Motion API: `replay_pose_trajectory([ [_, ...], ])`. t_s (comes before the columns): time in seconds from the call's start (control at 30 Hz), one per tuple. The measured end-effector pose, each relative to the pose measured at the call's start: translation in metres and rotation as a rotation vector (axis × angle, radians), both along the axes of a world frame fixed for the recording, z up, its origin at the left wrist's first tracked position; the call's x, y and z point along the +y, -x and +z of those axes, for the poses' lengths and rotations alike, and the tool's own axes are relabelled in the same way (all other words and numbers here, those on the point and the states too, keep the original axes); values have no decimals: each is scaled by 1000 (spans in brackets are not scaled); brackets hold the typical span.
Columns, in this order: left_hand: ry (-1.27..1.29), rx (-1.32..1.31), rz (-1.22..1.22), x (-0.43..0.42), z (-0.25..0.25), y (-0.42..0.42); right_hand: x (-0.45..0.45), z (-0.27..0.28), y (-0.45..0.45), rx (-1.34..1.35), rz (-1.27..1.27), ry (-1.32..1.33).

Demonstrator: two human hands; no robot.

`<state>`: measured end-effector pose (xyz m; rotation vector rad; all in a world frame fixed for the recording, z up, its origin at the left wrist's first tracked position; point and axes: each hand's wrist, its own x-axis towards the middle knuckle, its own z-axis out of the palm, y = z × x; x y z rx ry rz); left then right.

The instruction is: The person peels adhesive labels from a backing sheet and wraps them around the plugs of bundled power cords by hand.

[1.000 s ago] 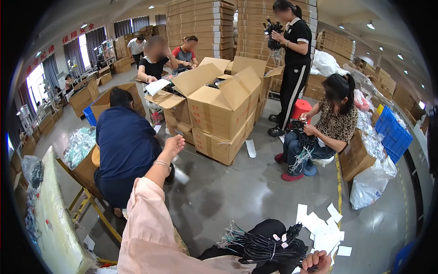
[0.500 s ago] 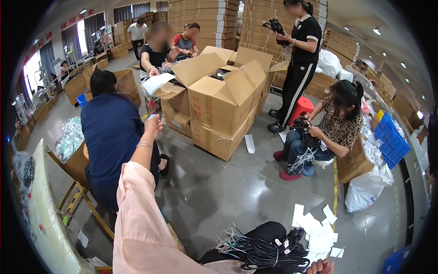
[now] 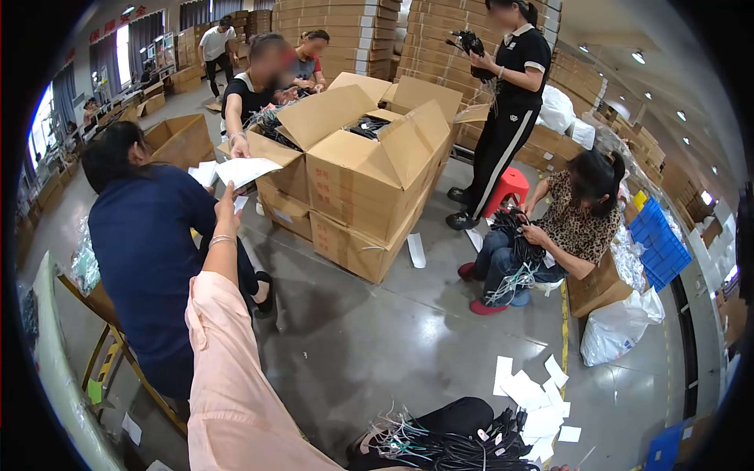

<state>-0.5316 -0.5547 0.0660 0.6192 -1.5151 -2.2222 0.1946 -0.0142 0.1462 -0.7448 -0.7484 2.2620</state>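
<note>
My left hand (image 3: pixel 226 210), at the end of an outstretched arm in a pink sleeve, has its fingers pinched at the near edge of a white paper sheet (image 3: pixel 248 170). A co-worker's hand (image 3: pixel 239 147) is at the sheet's far edge. A smaller white slip (image 3: pixel 240 203) shows beside my fingers. Only a sliver of my right hand (image 3: pixel 559 468) shows at the bottom edge; its fingers are hidden. Near it, a bundle of black cables (image 3: pixel 479 451) with bare white and green wire ends lies across my lap. Loose white paper slips (image 3: pixel 542 420) lie beside the bundle.
Stacked open cardboard boxes (image 3: pixel 369 180) holding black cables stand ahead. A co-worker in dark blue (image 3: pixel 149 259) sits close at left. Another seated co-worker (image 3: pixel 581 212) handles cables at right, near a red stool (image 3: pixel 510 187). A standing person (image 3: pixel 514 86) holds a cable bundle.
My left hand has moved slightly left and met the sheet that the co-worker holds out. My right hand has dropped almost out of view. The co-worker in dark blue has leaned left.
</note>
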Motion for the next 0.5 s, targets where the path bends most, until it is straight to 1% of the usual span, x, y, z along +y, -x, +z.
replay_pose_trajectory([
  [0.07, -146, 14, -3, -11, -9, 19, -2, -2, -2, 10, -21, 5],
  [0.1, -148, 12, -7, -9, -9, 21, -2, -3, -3, 11, -12, 4],
  [0.2, -112, 19, 9, 5, 12, 10, -6, -1, -4, 4, -7, -19],
  [0.27, -104, 54, 19, 2, -1, 28, -9, 1, -5, -3, -8, -47],
  [0.37, -112, 78, 31, 18, 4, 15, -8, 2, -2, -2, 4, -75],
  [0.43, -231, 251, -74, 38, 3, -4, -6, 3, 2, 10, 17, -58],
  [0.47, -257, 308, -213, 45, -3, -10, -5, 4, 5, 0, 12, -50],
  [0.5, -361, 286, -312, 68, 8, -38, -2, 5, 10, -9, 5, -44],
])
